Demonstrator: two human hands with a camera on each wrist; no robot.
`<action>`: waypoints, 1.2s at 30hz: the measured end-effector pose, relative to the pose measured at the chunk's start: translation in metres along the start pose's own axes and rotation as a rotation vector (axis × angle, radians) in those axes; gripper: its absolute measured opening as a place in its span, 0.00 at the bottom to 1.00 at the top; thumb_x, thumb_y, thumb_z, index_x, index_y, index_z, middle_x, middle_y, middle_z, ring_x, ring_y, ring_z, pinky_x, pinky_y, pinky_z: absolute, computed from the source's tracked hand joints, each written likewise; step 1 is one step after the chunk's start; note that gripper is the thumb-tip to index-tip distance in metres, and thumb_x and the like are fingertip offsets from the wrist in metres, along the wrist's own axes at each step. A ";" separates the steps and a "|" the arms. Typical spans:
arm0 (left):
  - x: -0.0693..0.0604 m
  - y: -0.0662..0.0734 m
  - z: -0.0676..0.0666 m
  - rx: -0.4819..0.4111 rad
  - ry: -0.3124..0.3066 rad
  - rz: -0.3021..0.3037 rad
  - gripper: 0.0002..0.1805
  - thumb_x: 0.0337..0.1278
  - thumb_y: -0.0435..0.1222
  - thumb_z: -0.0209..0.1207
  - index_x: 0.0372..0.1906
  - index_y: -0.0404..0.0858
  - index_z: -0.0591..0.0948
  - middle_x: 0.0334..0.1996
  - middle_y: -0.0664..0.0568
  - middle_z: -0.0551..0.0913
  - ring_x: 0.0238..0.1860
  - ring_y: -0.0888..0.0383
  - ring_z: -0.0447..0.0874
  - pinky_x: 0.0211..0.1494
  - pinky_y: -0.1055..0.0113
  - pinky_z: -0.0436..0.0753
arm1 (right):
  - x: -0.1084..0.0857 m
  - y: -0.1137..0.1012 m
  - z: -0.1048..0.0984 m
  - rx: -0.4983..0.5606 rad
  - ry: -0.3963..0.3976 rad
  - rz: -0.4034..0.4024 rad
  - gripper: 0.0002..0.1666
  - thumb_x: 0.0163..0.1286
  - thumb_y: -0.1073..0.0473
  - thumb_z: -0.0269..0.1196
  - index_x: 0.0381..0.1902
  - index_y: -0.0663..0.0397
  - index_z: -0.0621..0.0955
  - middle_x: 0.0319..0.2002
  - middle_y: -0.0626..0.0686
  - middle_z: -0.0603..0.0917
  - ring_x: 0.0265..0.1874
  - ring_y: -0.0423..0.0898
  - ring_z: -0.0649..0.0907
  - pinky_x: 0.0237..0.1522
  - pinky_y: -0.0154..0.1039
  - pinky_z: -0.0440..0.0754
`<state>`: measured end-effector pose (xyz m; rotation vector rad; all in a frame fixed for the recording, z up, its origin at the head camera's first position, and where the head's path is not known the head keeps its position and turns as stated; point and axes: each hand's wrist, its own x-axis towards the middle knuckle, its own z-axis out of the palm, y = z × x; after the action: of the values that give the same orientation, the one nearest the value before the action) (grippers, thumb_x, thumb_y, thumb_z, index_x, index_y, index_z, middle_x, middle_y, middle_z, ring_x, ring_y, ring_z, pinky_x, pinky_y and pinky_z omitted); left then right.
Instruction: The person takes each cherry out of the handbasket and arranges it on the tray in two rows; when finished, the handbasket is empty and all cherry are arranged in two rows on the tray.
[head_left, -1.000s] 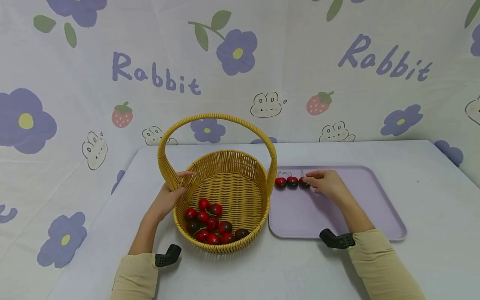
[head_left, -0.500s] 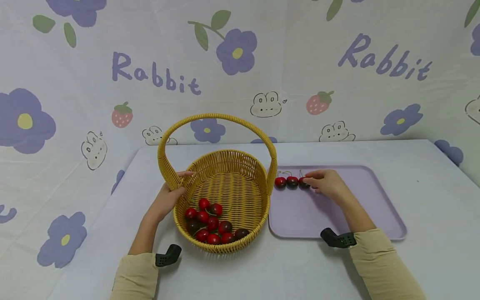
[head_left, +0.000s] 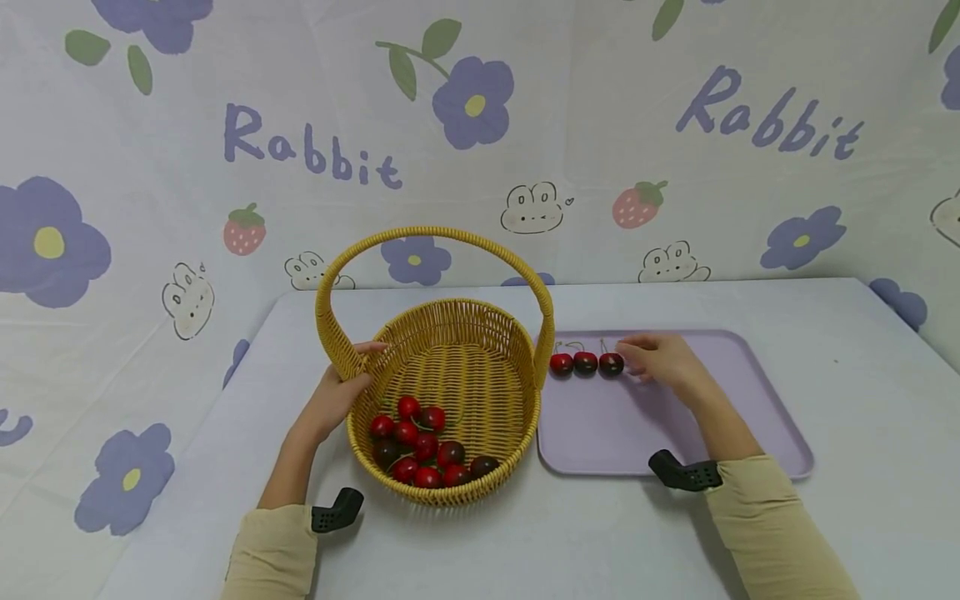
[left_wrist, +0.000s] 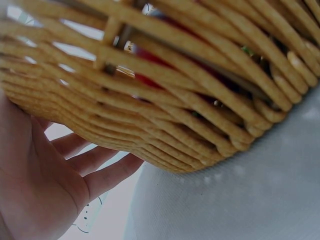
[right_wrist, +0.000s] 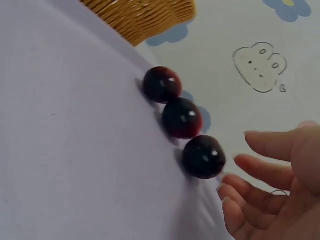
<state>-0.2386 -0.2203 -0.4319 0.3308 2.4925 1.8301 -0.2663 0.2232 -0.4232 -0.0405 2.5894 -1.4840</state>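
Three cherries [head_left: 585,363], right grip [head_left: 662,360] loosely parted just beside them, left grip [head_left: 333,402] holding wicker basket [head_left: 480,387]

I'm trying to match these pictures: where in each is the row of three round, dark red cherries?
Head: three round, dark red cherries, right of centre.
Left wrist: not in it.
Right wrist: near the centre, slanting down rightward.
Landmark in all three: the round, yellow woven basket.
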 end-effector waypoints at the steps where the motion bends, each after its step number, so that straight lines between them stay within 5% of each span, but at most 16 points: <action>1: 0.000 0.000 0.000 0.000 0.000 -0.001 0.24 0.60 0.24 0.44 0.63 0.32 0.69 0.65 0.38 0.65 0.66 0.39 0.61 0.62 0.40 0.62 | -0.001 -0.001 -0.002 0.010 -0.016 -0.011 0.30 0.72 0.53 0.55 0.61 0.72 0.70 0.48 0.65 0.79 0.40 0.48 0.79 0.40 0.36 0.79; 7: 0.001 -0.002 -0.001 -0.004 -0.003 -0.001 0.24 0.60 0.24 0.44 0.63 0.32 0.69 0.65 0.38 0.64 0.65 0.38 0.62 0.62 0.40 0.63 | -0.004 -0.007 -0.020 0.115 -0.157 -0.084 0.34 0.74 0.49 0.52 0.65 0.72 0.65 0.58 0.71 0.71 0.55 0.61 0.74 0.51 0.41 0.76; 12: 0.001 -0.001 0.000 -0.006 -0.003 0.001 0.24 0.60 0.24 0.44 0.63 0.33 0.69 0.65 0.37 0.64 0.65 0.38 0.63 0.61 0.40 0.63 | -0.009 -0.011 -0.030 0.263 -0.285 -0.157 0.32 0.75 0.51 0.50 0.65 0.70 0.65 0.58 0.69 0.71 0.57 0.60 0.74 0.51 0.37 0.76; 20: 0.000 -0.002 0.000 -0.010 -0.001 0.002 0.24 0.60 0.25 0.45 0.63 0.33 0.69 0.65 0.38 0.65 0.66 0.39 0.61 0.62 0.40 0.62 | -0.019 -0.022 -0.030 0.394 -0.471 -0.356 0.19 0.75 0.62 0.49 0.61 0.53 0.73 0.56 0.59 0.75 0.56 0.55 0.75 0.55 0.40 0.74; 28: 0.001 -0.003 0.000 -0.005 -0.005 0.010 0.24 0.61 0.24 0.44 0.63 0.33 0.69 0.65 0.38 0.64 0.66 0.39 0.61 0.62 0.40 0.62 | -0.034 -0.046 -0.017 0.337 -0.522 -0.518 0.20 0.69 0.71 0.53 0.58 0.56 0.73 0.56 0.61 0.75 0.55 0.56 0.76 0.53 0.40 0.75; 36: 0.001 -0.003 -0.001 -0.006 0.002 0.001 0.24 0.61 0.24 0.44 0.63 0.33 0.69 0.65 0.38 0.64 0.65 0.38 0.62 0.62 0.40 0.62 | -0.047 -0.071 0.008 0.334 -0.676 -0.707 0.21 0.66 0.74 0.55 0.57 0.64 0.72 0.55 0.65 0.74 0.57 0.55 0.73 0.58 0.44 0.71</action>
<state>-0.2404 -0.2220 -0.4348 0.3295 2.4883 1.8384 -0.2222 0.1852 -0.3603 -1.2745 1.8146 -1.6684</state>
